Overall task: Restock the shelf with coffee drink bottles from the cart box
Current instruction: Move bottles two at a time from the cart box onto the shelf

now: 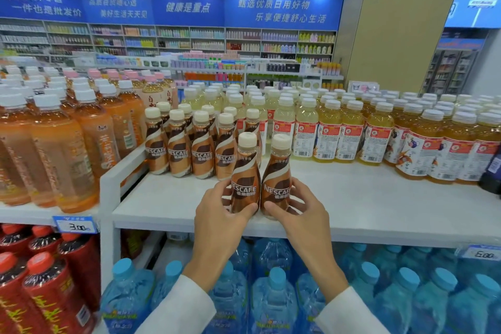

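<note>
The left hand [222,211] is wrapped round the lower body of 1 Nescafé coffee bottle [245,171], thumb across the front of the label and fingers curled behind it. The right hand [295,206] grasps a 2nd Nescafé bottle [277,171] the same way. Both bottles are upright and touch side by side at their wide lower halves, cream caps slightly apart, low over the front edge of the white shelf [352,198]. Whether their bases rest on the board cannot be told, since the thumbs cover them.

Behind them, further back on the same shelf, a row of Nescafé bottles [189,149] stands with labels facing out. Orange tea bottles [67,144] fill the neighbouring shelf to the left; pale yellow drink bottles [352,130] stand to the right. Below are blue-capped water bottles [271,293] and, lower left, red-labelled bottles [40,279]. 2 price tags show – 3.00 [74,225] and 6.00 [485,253].
</note>
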